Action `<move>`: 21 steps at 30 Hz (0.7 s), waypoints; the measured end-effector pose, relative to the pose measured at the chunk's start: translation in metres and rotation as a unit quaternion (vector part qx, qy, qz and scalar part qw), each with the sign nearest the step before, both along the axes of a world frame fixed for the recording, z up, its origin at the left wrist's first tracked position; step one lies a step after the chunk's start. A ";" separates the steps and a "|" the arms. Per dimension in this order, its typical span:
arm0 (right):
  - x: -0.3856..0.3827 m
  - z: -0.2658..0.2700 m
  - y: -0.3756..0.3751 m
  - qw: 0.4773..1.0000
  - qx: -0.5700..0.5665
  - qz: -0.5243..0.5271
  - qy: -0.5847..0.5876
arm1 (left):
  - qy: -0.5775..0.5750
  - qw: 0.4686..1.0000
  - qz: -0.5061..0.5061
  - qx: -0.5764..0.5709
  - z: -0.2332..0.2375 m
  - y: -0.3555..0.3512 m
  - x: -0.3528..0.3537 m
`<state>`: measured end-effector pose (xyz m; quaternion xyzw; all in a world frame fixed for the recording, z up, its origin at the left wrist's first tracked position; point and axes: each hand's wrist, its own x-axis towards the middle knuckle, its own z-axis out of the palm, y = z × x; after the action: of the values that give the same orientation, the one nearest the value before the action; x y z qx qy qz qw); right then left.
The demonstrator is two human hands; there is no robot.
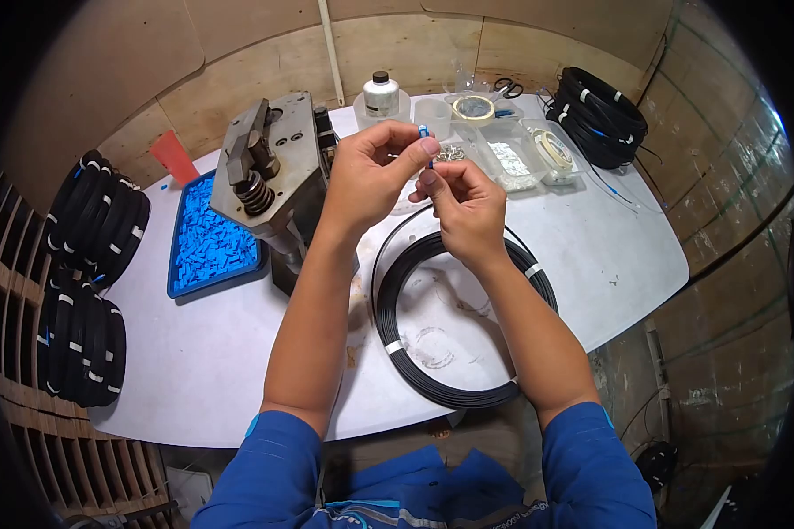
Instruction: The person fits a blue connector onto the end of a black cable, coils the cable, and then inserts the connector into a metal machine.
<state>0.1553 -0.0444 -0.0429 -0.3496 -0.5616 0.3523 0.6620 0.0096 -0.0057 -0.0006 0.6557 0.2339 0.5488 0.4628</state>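
Both of my hands are raised above the table, fingertips close together. My left hand [370, 176] pinches a small blue connector housing [423, 131] between thumb and index finger. Right below it my right hand [469, 212] is closed, thumb against fingers, on a thin blue wire end [430, 165] that shows between the two hands. Most of that wire is hidden by the fingers. Under my right hand lies a large coil of black cable [401, 357], bound with white tape, its loose strand rising toward my hands.
At left stand a metal press [278, 159] and a blue tray [175, 264] of small blue pieces. Further back are a white bottle [381, 93], tape rolls [474, 108], clear bins, scissors [507, 86] and another black coil [600, 119]. More coils [84, 339] hang at the left edge.
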 end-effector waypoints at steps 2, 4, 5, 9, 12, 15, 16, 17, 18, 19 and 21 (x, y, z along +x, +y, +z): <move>0.001 -0.002 0.001 1.000 0.005 0.003 -0.003 | -0.017 1.000 0.010 0.000 0.002 -0.002 0.001; 0.002 -0.004 0.003 1.000 0.004 0.003 -0.012 | 0.005 1.000 0.006 -0.001 0.002 -0.001 -0.001; 0.002 -0.005 0.003 1.000 0.003 0.003 -0.021 | 0.027 1.000 0.001 -0.001 0.001 0.000 -0.002; 0.001 -0.003 0.002 1.000 0.008 0.007 -0.016 | -0.012 0.999 0.019 0.026 -0.002 0.002 0.001; 0.002 -0.002 0.001 1.000 0.009 0.006 -0.004 | -0.023 0.999 0.039 0.024 -0.001 0.001 0.004; 0.002 -0.003 0.002 1.000 0.001 0.010 -0.007 | 0.001 1.000 0.019 0.006 0.000 0.000 0.004; 0.002 -0.003 0.002 1.000 0.005 0.014 -0.001 | -0.009 0.999 0.029 0.010 -0.001 0.000 0.004; 0.001 -0.003 0.002 1.000 0.009 0.018 0.004 | -0.020 0.999 0.039 0.015 -0.002 0.001 0.005; 0.001 -0.003 0.002 1.000 0.009 0.018 0.004 | -0.020 0.999 0.039 0.015 -0.002 0.001 0.005; 0.002 -0.003 0.002 1.000 0.010 0.020 0.001 | -0.025 0.998 0.046 0.020 -0.003 0.002 0.005; 0.003 -0.002 0.001 1.000 0.011 0.020 -0.001 | -0.028 0.998 0.050 0.024 -0.004 0.003 0.006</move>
<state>0.1581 -0.0432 -0.0453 -0.3316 -0.5730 0.3591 0.6579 0.0151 -0.0027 -0.0045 0.6383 0.2398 0.5953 0.4250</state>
